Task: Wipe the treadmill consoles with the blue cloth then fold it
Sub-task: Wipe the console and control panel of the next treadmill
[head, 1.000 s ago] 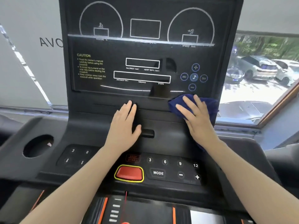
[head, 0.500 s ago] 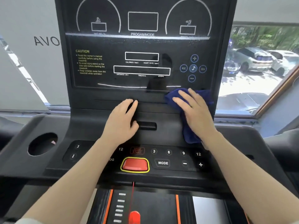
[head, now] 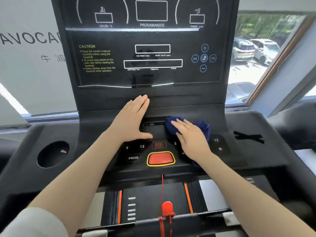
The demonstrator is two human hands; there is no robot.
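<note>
The black treadmill console [head: 102, 93] fills the view, its dark display panel upright and a button panel below. My right hand [head: 191, 139] lies flat with straight fingers on the bunched blue cloth [head: 204, 128], pressing it onto the console just above the right-hand buttons, beside a shallow recess. Part of the cloth hangs down under my wrist. My left hand [head: 131, 118] rests flat on the console's middle ledge, fingers straight and thumb spread out, holding nothing.
A red stop button [head: 160, 159] with a yellow rim sits below my hands. A round cup holder [head: 53, 153] is at the left. A red safety key [head: 166, 208] hangs on a cord over the front bar. A window [head: 266, 53] with parked cars is at the right.
My right hand has slid the cloth down from the display's lower right edge to the recess above the buttons. My left hand stayed on the ledge. The camera tilted down.
</note>
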